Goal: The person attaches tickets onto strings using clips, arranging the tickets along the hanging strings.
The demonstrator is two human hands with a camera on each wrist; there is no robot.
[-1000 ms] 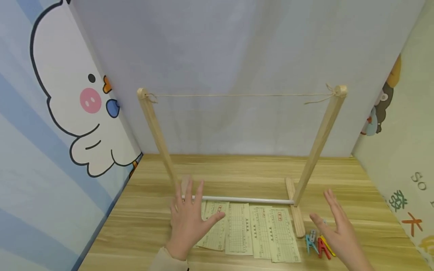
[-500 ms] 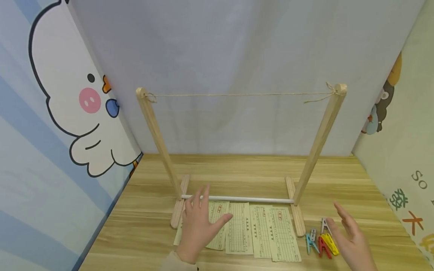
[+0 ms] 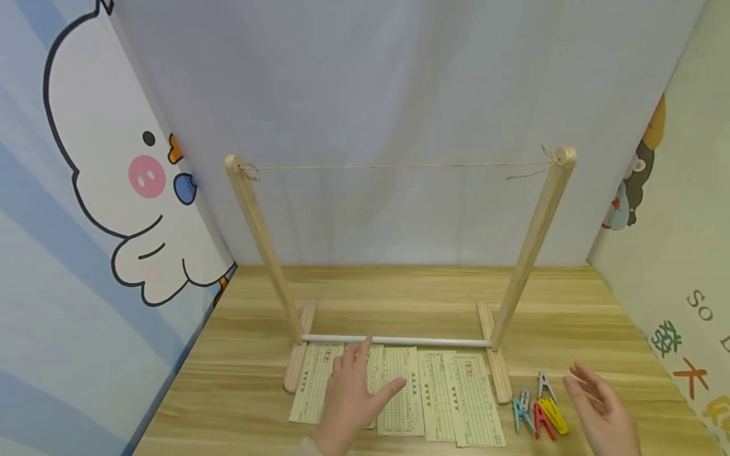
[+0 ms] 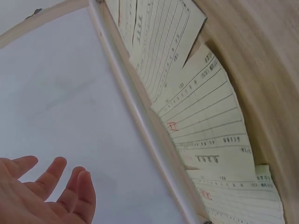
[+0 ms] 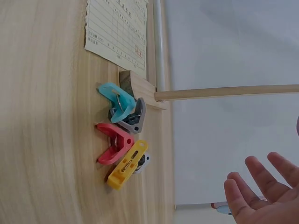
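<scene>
Several yellowish printed paper slips point(image 3: 401, 405) lie side by side on the table, overlapping at some edges. My left hand point(image 3: 349, 396) hovers over the left slips with fingers spread and nothing in them; it covers part of two slips. To the right lies a small group of clothespins: a blue one point(image 3: 521, 415), a red one point(image 3: 544, 423), a yellow one point(image 3: 554, 415) and grey ones point(image 3: 545, 385). Just right of them is my right hand point(image 3: 609, 418), fingers loosely bent and holding nothing. The right wrist view shows the yellow clothespin point(image 5: 127, 164) leaning against its neighbours.
A wooden frame with two posts point(image 3: 536, 247) stands behind the slips. Twine point(image 3: 399, 166) is tied between the post tops, and a white rod point(image 3: 399, 341) joins the feet. A pale curtain point(image 3: 399, 82) hangs behind; printed panels flank the table point(image 3: 228, 392).
My left hand has drifted right and toward me, uncovering the leftmost slip. My right hand has moved right and lower, its fingers bending more, so the grey and yellow clothespins show fully.
</scene>
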